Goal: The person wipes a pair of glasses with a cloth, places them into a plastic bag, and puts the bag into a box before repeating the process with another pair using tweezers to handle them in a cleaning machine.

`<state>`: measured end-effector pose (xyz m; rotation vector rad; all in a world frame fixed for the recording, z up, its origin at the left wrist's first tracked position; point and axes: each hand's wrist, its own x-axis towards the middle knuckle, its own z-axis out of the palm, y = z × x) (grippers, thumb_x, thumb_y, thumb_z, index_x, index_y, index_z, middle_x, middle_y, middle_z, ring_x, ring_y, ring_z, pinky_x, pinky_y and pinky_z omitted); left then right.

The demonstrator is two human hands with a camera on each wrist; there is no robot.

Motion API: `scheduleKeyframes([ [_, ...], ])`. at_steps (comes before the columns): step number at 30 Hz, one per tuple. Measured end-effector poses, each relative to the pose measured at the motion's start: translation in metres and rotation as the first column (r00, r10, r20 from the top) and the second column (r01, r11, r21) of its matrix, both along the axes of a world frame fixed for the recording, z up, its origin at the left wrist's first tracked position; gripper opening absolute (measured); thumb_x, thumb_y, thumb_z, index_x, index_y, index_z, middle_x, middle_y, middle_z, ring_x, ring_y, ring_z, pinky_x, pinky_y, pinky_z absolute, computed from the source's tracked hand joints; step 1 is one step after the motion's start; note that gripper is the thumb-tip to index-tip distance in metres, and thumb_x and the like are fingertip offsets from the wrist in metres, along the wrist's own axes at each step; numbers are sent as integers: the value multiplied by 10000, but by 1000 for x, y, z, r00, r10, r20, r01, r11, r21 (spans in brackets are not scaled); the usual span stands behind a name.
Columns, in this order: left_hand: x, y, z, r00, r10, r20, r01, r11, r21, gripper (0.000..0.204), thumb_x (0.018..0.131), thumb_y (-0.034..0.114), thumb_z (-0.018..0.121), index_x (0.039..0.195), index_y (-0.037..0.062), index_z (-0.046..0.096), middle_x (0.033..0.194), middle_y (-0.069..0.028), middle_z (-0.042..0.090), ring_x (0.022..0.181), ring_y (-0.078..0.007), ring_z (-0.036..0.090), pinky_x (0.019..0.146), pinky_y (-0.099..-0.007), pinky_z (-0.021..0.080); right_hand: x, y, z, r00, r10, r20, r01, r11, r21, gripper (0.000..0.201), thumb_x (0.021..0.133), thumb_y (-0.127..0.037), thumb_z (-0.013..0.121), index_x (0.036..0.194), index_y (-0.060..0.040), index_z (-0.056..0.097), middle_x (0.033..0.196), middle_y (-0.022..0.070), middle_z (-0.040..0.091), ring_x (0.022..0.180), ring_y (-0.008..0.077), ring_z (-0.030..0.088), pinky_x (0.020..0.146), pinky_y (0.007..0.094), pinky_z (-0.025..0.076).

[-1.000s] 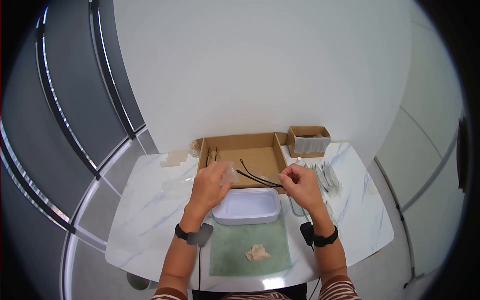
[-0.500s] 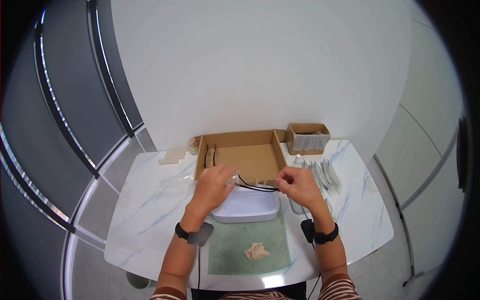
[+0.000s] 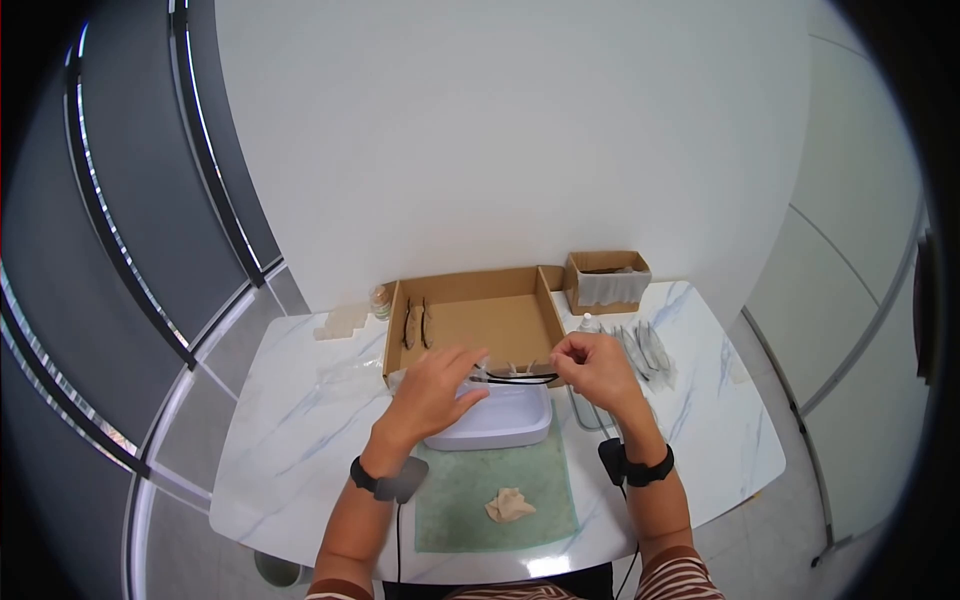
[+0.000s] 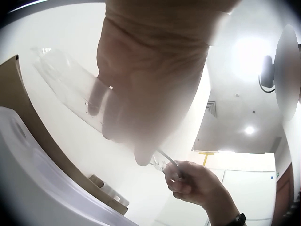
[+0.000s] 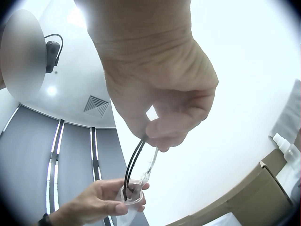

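Observation:
Above the white tray (image 3: 492, 432), my right hand (image 3: 598, 374) pinches a pair of thin black curved strips (image 3: 522, 379), which look like glasses arms. A clear piece (image 5: 151, 167) hangs beside them from the same fingers in the right wrist view. My left hand (image 3: 428, 398) holds a clear plastic bag (image 4: 70, 92), with fingers curled round its mouth. The free ends of the strips reach into the bag's opening, as the right wrist view shows. Much of the bag is hidden behind my left hand in the head view.
Behind the tray stands a shallow cardboard box (image 3: 490, 315) with two pairs of glasses (image 3: 426, 325) at its left. A smaller box (image 3: 610, 292), a bottle and several bagged items (image 3: 645, 350) are at the right. A beige cloth (image 3: 510, 505) lies on a green mat (image 3: 450, 535).
The black strips have gone from slanting to nearly level, and their ends have come to my left hand. Both hands are slightly lower relative to the box, and the left fingers have spread a little.

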<state>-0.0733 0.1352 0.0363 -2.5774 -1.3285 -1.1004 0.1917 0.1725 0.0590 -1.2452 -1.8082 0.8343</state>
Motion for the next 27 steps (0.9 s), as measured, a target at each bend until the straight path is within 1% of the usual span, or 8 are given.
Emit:
scheduleKeyframes([
  [10, 23, -4, -5, 998, -40, 54, 35, 994, 100, 494, 747, 148, 848, 1197, 59, 663, 1051, -137, 683, 928, -351, 647, 789, -427, 520, -7, -4, -3, 999, 41, 6, -41, 999, 30, 221, 840, -194, 698, 893, 18, 733, 702, 111, 694, 618, 172, 635, 616, 318, 515],
  [15, 42, -23, -8, 995, 48, 86, -51, 998, 38, 517, 759, 165, 849, 1222, 52, 649, 1046, -137, 680, 961, -344, 656, 799, -419, 534, -13, -18, 1, 998, 57, -4, -56, 990, 126, 220, 842, -197, 716, 892, 16, 733, 721, 118, 709, 633, 176, 658, 619, 320, 522],
  [16, 47, -30, -6, 995, 54, 86, -58, 998, 38, 517, 759, 165, 849, 1222, 52, 649, 1046, -137, 680, 961, -344, 656, 799, -419, 534, -14, -22, 2, 996, 91, -25, -86, 983, 165, 197, 868, -171, 720, 890, 24, 725, 698, 70, 688, 623, 118, 615, 592, 284, 497],
  [17, 52, -38, -3, 990, 51, 131, -52, 999, 0, 520, 773, 156, 839, 1241, 46, 642, 1034, -136, 675, 957, -334, 657, 813, -404, 535, -14, -25, 3, 991, 126, -45, -114, 972, 205, 178, 893, -145, 724, 888, 33, 717, 676, 21, 666, 613, 60, 571, 566, 248, 472],
  [22, 54, -63, 4, 950, -9, 312, 51, 991, -127, 455, 864, 138, 773, 1279, 17, 629, 1023, -118, 672, 947, -263, 661, 838, -341, 531, -9, -34, 13, 984, 174, 24, -173, 935, 309, 148, 885, -126, 736, 901, 21, 727, 688, 40, 677, 609, 71, 579, 573, 250, 482],
  [24, 51, -64, -1, 865, 28, 500, 128, 953, -274, 348, 945, 154, 693, 1245, -15, 642, 1039, -148, 689, 921, -233, 687, 808, -336, 545, -8, -39, 16, 982, 183, 38, -185, 924, 336, 141, 882, -123, 740, 904, 16, 730, 690, 46, 678, 607, 76, 582, 575, 251, 485],
  [25, 50, -63, -7, 867, 31, 498, 122, 954, -272, 348, 945, 154, 693, 1245, -15, 642, 1039, -148, 689, 921, -233, 687, 808, -336, 545, -8, -40, 15, 978, 205, 35, -205, 919, 338, 139, 877, -123, 747, 906, 12, 732, 693, 50, 679, 606, 82, 587, 574, 254, 486],
  [27, 50, -61, -21, 793, 76, 604, 180, 919, -352, 274, 1000, 155, 643, 1207, -23, 659, 987, -95, 698, 883, -149, 660, 787, -281, 538, -10, -42, 16, 973, 229, 34, -226, 910, 346, 138, 872, -124, 753, 908, 8, 734, 697, 55, 679, 606, 89, 591, 573, 257, 486],
])
